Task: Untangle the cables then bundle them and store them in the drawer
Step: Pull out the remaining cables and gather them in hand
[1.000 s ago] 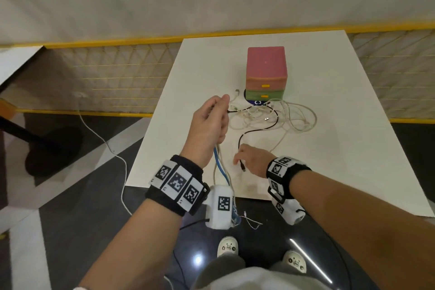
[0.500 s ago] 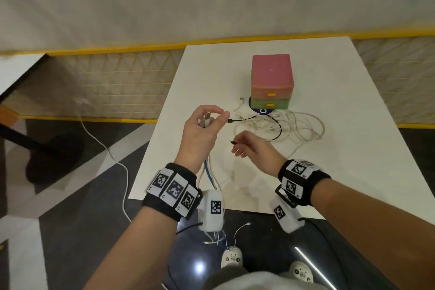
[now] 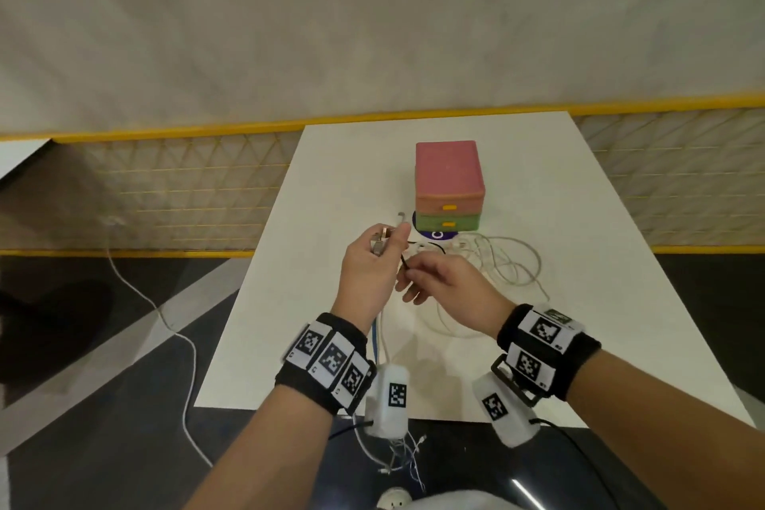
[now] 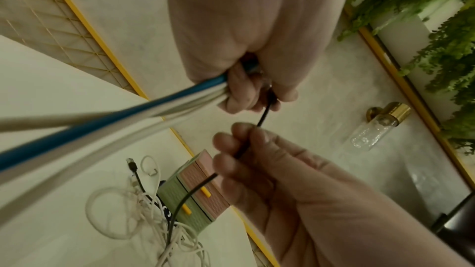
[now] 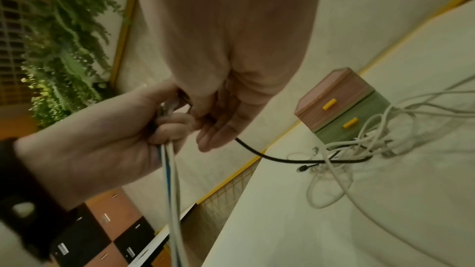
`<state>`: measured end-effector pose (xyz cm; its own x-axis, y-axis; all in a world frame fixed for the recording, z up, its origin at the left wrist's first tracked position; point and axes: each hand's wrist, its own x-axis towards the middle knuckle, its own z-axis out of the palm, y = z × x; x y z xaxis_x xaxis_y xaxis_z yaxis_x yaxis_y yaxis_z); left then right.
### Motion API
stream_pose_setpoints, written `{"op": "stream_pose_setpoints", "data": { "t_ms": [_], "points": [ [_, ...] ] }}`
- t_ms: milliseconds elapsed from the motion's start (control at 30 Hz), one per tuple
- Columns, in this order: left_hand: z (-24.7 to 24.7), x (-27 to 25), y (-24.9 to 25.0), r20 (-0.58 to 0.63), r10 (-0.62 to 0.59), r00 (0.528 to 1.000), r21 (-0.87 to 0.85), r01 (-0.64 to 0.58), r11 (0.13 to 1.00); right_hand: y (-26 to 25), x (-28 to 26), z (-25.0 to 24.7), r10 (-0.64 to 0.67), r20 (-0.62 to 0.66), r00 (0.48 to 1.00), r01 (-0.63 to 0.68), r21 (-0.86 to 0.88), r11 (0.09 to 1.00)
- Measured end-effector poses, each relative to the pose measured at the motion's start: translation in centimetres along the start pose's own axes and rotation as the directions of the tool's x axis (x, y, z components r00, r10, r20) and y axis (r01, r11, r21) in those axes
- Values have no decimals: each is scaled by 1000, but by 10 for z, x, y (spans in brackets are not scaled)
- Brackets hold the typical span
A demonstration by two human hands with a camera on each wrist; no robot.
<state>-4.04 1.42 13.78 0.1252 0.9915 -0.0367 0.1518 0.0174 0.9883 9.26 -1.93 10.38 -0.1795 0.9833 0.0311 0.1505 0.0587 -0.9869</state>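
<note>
While your left hand (image 3: 366,269) clamps the blue and white cables (image 4: 77,129) by their plugs, your right hand (image 3: 447,286) pinches the thin black cable (image 5: 282,159); it's limp and light, so grip near its connector. The tangle (image 3: 496,261) lies before the drawer unit (image 3: 449,186).

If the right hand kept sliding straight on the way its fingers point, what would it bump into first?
Most likely the left hand. The right hand pinches the black cable, its fingers aimed left toward that hand, which grips the blue and white cables. The gap looks small, though depth is hard to judge.
</note>
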Motion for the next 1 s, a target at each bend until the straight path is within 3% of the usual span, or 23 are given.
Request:
{"op": "stream_pose_setpoints", "data": {
  "t_ms": [200,333,433,500,533,567,633,700,767,900,1000],
  "points": [
    [1,12,12,43,49,998,43,-51,998,-5,9,2,-49,-68,996,52,37,998],
    [-6,20,23,-29,182,983,52,-180,982,4,11,0,-1,85,996,6,-59,998],
    [-21,31,49,-167,172,971,-202,-204,958,26,13,-13,101,153,983,-55,-278,959],
    [-35,34,69,-132,159,978,-430,-201,880,33,19,-26,131,105,986,-86,-355,931],
    [-39,34,74,-105,175,979,-437,-204,876,31,24,-32,123,64,990,-93,-353,931],
    [-41,33,76,-72,193,979,-379,-206,902,25,29,-36,100,24,995,-86,-329,940],
    [-36,31,75,29,217,976,-88,-214,973,5,40,-41,19,-29,999,-26,-277,960],
    [-25,32,64,128,152,980,255,-181,950,-18,49,-44,-69,-54,996,53,-254,966],
    [-15,31,55,180,76,981,416,-145,898,-36,54,-48,-145,-47,988,129,-248,960],
    [-18,30,58,25,128,991,328,-129,936,-39,58,-57,-161,-21,987,147,-305,941],
    [-29,29,70,-159,200,967,243,-158,957,-19,57,-64,-103,-16,995,90,-369,925]
  ]
}}
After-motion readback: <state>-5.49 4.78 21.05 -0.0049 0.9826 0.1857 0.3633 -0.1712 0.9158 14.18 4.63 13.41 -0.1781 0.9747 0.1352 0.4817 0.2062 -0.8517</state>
